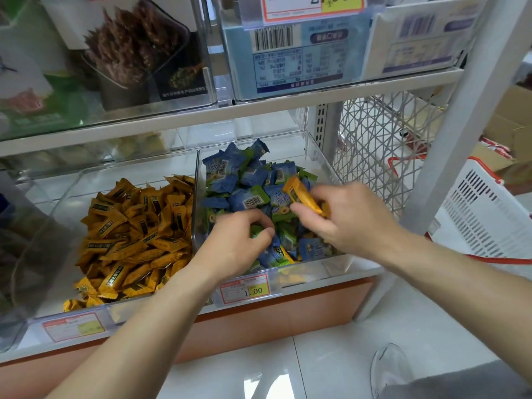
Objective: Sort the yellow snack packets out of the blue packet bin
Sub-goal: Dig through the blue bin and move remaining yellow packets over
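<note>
**One yellow stray lifted over the blue packet bin**

Head camera, looking down at a shop shelf. My landmark was the clear blue packet bin [325,156], heaped with blue packets [230,171] and some green ones.

Over the middle of that bin, my right hand [342,217] pinched a yellow packet [302,194] between thumb and fingers. The packet was tilted, with its far end raised clear of the heap.

My left hand [239,243] was at the bin's front left, fingers curled down into the packets. I could not tell whether it gripped anything or was only raking them aside.

A second yellow packet [285,253] showed near the bin's front wall, half buried and just beside my left fingers.

Touching the bin's left wall stood the yellow packet bin [57,203], filled with yellow packets [135,231]. A price tag [249,289] hung below the blue bin's front edge. A white basket [483,220] sat well off to its right.

To do this step well, I judged:
- The pinch needed to stay firm near the packet's middle.
- The packet had to rise above the shared wall before crossing left.
- It would have to pass over my left arm, so a high path seemed wise.
- The slippery wrappers could drag neighbours along, so a slow lift was safer.
- The left hand was well placed to uncover the buried stray.
</note>
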Demonstrator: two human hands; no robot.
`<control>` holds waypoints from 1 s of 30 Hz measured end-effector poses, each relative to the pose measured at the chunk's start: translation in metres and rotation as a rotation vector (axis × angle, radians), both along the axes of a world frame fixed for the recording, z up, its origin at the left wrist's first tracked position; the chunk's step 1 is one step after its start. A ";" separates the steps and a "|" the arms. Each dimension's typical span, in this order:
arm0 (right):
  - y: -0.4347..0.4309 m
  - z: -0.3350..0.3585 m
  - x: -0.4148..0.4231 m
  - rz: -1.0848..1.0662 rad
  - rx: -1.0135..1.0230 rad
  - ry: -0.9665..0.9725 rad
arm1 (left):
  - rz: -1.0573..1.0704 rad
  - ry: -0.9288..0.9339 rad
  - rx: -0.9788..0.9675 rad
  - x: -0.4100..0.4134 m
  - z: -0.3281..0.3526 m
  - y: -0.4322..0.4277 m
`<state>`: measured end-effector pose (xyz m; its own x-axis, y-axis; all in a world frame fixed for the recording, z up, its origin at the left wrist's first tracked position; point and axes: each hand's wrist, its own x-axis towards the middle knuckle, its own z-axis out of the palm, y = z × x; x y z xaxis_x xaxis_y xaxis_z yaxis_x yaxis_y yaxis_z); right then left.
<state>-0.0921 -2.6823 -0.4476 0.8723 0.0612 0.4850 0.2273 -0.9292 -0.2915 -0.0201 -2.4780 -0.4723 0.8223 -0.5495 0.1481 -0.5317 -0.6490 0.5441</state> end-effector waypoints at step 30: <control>-0.066 0.023 -0.001 -0.036 0.235 0.231 | -0.394 0.315 0.512 -0.001 0.000 -0.110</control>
